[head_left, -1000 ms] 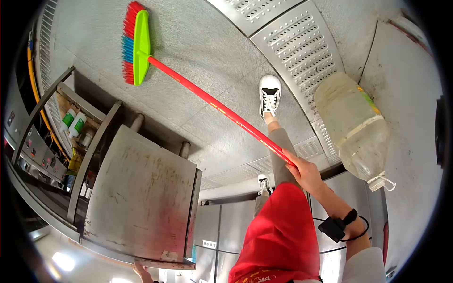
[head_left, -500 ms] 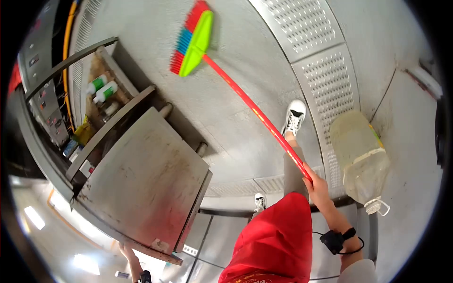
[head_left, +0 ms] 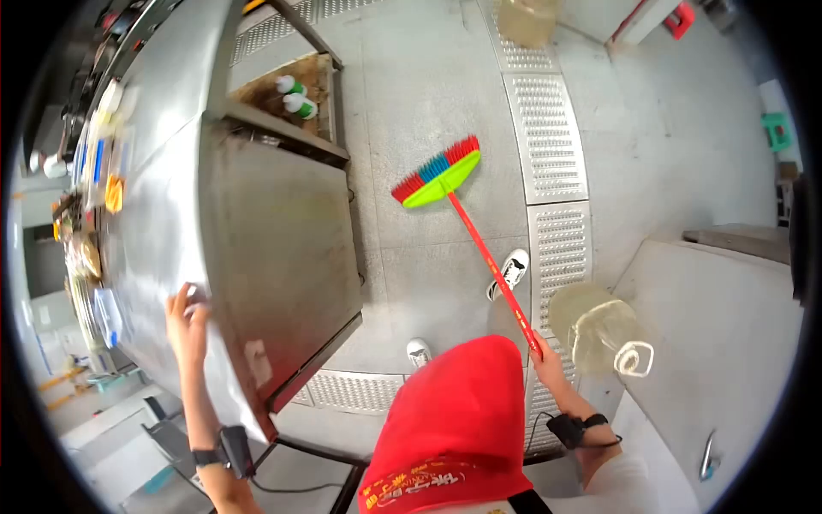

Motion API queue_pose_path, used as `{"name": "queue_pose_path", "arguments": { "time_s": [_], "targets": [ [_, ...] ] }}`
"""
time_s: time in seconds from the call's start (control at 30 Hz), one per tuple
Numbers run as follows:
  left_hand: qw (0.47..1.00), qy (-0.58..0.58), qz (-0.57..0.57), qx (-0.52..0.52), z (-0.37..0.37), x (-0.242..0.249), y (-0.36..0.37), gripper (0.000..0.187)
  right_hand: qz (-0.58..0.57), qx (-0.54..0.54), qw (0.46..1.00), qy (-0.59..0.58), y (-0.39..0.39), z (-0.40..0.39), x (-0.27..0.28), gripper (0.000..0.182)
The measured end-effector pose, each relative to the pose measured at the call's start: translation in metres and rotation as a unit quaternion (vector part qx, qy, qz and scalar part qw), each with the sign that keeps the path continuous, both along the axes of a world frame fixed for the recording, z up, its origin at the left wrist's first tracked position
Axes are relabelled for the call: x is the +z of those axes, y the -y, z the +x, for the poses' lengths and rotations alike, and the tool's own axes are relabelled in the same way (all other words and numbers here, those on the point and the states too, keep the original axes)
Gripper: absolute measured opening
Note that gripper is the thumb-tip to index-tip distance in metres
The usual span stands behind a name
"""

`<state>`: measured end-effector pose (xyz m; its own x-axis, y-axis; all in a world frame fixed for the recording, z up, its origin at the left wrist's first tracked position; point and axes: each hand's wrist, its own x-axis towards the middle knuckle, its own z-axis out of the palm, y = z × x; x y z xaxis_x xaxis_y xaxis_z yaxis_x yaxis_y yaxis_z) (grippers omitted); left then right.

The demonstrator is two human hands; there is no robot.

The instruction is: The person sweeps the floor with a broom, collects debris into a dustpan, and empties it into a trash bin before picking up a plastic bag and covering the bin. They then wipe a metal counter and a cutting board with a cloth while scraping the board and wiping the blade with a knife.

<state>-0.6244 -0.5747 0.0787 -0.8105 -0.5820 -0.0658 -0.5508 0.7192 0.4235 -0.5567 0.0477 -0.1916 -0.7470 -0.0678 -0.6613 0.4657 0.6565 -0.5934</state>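
A broom lies across the middle of the view. Its lime-green head (head_left: 443,182), with red and blue bristles, is on the grey floor and points away from me. My right hand (head_left: 550,360) is closed around the upper end of its red handle (head_left: 488,257). At the left, my left hand (head_left: 186,325) is over the edge of the steel counter (head_left: 154,231), fingers bent and apart. A small dark patch shows by its fingertips, too blurred to name. Beside my right hand stands a cloudy plastic jug (head_left: 591,330) with a white ring handle.
Perforated drain covers (head_left: 556,141) run along the floor to the right. Two white-and-green bottles (head_left: 300,105) sit on a low shelf (head_left: 321,90) under the counter. Another pale container (head_left: 527,21) is at the top. A steel cabinet (head_left: 711,317) stands at the right.
The view has shifted forward and turned. The broom head now appears lower and further right, its bristles facing up the view. My left hand has come further into view at the counter edge.
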Motion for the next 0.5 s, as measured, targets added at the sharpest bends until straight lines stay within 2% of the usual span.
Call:
{"name": "queue_pose_path", "arguments": {
  "time_s": [0.07,0.13,0.17,0.23,0.27,0.37,0.47,0.5],
  "targets": [
    [0.998,-0.024,0.027,-0.058,0.030,0.015,-0.005,0.040,0.028,0.059,0.996,-0.058,-0.003,0.061,0.001,0.048],
    [0.996,-0.067,0.049,-0.045,0.083,0.047,-0.022,0.040,0.010,0.021,1.000,0.017,0.006,0.104,0.026,0.046],
    [0.990,-0.116,0.006,-0.077,0.123,0.052,-0.017,0.037,0.008,-0.001,0.997,0.077,0.015,0.121,0.048,0.045],
    [0.983,-0.180,0.025,-0.028,0.211,0.057,-0.017,0.031,0.000,0.074,0.996,-0.047,0.013,0.163,0.062,0.044],
    [0.980,-0.197,0.024,0.021,0.261,0.054,-0.017,0.026,-0.010,0.117,0.987,-0.106,0.015,0.180,0.068,0.044],
    [0.957,-0.224,0.016,0.186,0.420,0.038,-0.052,0.011,0.032,0.122,0.989,0.073,0.021,0.222,0.103,0.043],
    [0.901,-0.187,0.115,0.374,0.578,-0.028,-0.095,0.004,-0.015,0.154,0.987,0.032,0.007,0.269,0.067,0.042],
    [0.881,-0.153,0.141,0.426,0.624,-0.046,-0.116,0.005,-0.028,0.094,0.984,0.146,0.034,0.268,0.111,0.043]
  ]
}}
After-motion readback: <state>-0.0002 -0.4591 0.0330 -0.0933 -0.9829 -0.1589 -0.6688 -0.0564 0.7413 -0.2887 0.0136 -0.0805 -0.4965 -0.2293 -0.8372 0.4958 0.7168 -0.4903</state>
